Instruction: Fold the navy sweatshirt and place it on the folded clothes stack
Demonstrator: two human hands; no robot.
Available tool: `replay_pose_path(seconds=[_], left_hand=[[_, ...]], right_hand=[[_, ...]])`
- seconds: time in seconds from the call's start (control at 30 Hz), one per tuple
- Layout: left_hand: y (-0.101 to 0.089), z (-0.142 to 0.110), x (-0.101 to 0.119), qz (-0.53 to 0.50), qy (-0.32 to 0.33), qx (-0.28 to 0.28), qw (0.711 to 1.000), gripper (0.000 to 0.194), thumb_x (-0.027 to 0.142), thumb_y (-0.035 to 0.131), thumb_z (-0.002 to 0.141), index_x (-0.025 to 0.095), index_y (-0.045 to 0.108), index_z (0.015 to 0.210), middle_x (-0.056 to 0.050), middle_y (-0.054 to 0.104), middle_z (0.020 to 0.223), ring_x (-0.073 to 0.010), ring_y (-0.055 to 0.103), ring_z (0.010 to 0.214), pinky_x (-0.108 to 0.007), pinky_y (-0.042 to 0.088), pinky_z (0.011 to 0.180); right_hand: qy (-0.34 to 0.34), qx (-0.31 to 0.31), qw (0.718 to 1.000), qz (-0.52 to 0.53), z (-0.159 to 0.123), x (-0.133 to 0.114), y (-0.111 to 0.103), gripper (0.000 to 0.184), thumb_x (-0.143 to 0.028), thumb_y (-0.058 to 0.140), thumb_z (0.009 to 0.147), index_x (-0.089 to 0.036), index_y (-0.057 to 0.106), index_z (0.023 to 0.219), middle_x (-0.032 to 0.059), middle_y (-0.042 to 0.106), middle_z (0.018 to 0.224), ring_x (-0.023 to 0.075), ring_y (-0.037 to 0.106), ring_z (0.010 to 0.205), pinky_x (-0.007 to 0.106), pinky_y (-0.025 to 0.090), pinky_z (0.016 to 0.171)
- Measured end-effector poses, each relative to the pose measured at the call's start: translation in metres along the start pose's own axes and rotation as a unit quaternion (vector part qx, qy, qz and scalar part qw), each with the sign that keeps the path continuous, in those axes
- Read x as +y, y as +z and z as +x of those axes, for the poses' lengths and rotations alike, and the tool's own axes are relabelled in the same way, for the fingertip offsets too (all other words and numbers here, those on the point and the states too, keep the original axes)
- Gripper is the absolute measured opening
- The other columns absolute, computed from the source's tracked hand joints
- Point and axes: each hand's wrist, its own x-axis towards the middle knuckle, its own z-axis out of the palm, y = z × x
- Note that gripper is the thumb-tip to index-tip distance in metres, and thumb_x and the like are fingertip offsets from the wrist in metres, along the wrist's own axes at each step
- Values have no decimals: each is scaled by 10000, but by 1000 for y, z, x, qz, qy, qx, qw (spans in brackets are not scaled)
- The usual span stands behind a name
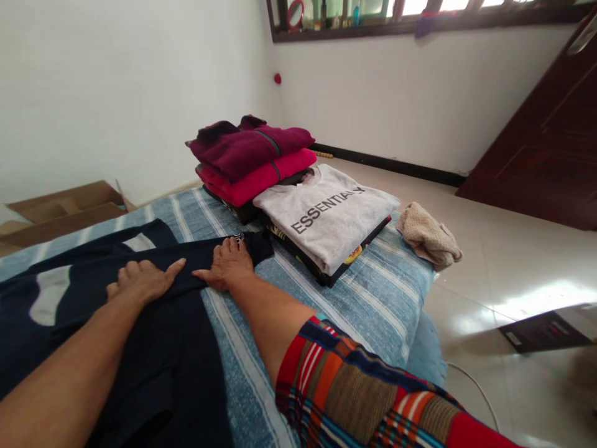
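Note:
A navy garment with white patches lies spread over the left part of the bed, one edge folded across. My left hand rests on the folded strip, thumb stretched out and fingers somewhat bent. Nearer the strip's far end, my right hand presses on the cloth with its thumb apart from the fingers. Small white lettering shows just beyond its fingertips. The two thumbs point toward each other, a short gap between them. Neither hand visibly lifts the cloth.
On the blue striped bedspread stand a pile with a maroon top above a red one, and a grey ESSENTIALLY shirt over dark clothes. A beige cloth sits at the bed's edge. A cardboard box is behind.

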Motion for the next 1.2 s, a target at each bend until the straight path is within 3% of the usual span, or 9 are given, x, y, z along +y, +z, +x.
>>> replay_pose_path(seconds=[0.3,0.67,0.93,1.2], left_hand=[[-4,11,-19,-40,-50,-20,998,932,680,282,783,-58,321,1352,-263,312,1424,-368,247,1332,-511,230,1051],[11,24,-43,-79,-47,-10,996,1003,720,285,775,-79,257,1379,-283,214,1466,-381,173,1359,-516,204,1063],[22,36,-53,-90,-73,13,993,965,725,282,764,4,285,1405,-267,241,1465,-382,203,1358,-525,244,1037],[25,36,-61,-79,-92,-7,993,1029,754,218,756,-24,201,1430,-255,145,1497,-361,119,1387,-496,194,1072]], right_hand=[[-4,6,1000,2,-7,-2,1,857,-667,356,831,30,374,1330,257,316,1432,333,207,1361,477,119,1110],[-22,4,1000,-11,-18,-2,9,823,-627,305,868,22,347,1372,255,296,1445,343,201,1365,466,112,1100],[-20,-10,999,-31,-19,-2,14,821,-628,251,870,2,339,1390,244,284,1456,337,192,1371,466,116,1098],[-20,-23,997,-67,-26,-3,16,780,-600,234,887,-21,334,1400,227,279,1464,323,194,1372,448,117,1093]])
